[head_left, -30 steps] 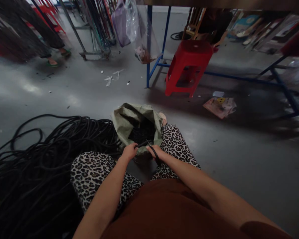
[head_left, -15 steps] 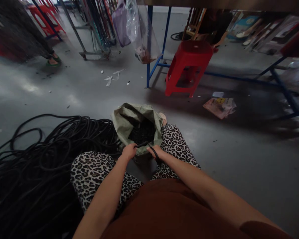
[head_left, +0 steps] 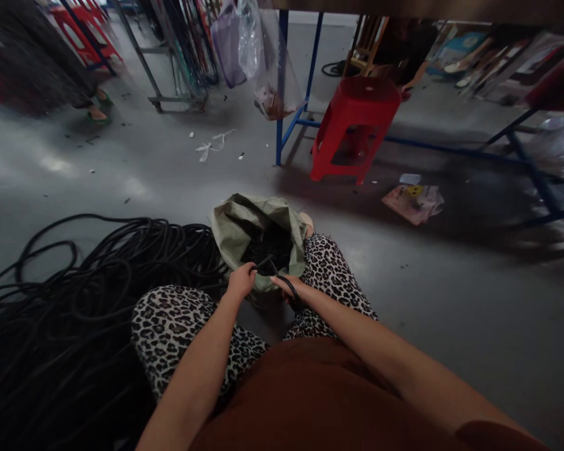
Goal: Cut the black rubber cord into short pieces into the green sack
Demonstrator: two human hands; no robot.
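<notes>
My left hand (head_left: 242, 280) is closed on a black cord (head_left: 262, 263), whose short end sticks out to the right over the sack's mouth. Across from it, my right hand (head_left: 292, 287) grips black-handled scissors (head_left: 289, 283); a handle loop curves over the hand and the blades point toward the cord. Beneath both hands an open greenish sack (head_left: 228, 235) stands between my knees, with dark pieces (head_left: 267, 243) inside, too dim to make out singly. A large heap of black cord (head_left: 98, 282) lies on the floor at my left.
A red stool (head_left: 357, 125) stands under a blue-framed table (head_left: 282, 88) ahead. Clear plastic bags (head_left: 272, 75) hang from the table. Wrappers (head_left: 414, 202) and white scraps (head_left: 211, 147) lie on the floor. Another person's feet (head_left: 98, 113) are at the upper left, near a wheeled rack (head_left: 157, 100).
My left hand has shifted slightly left and up with the cord. The cord's end now tilts up, apart from the scissors' blades, where before it reached across to them.
</notes>
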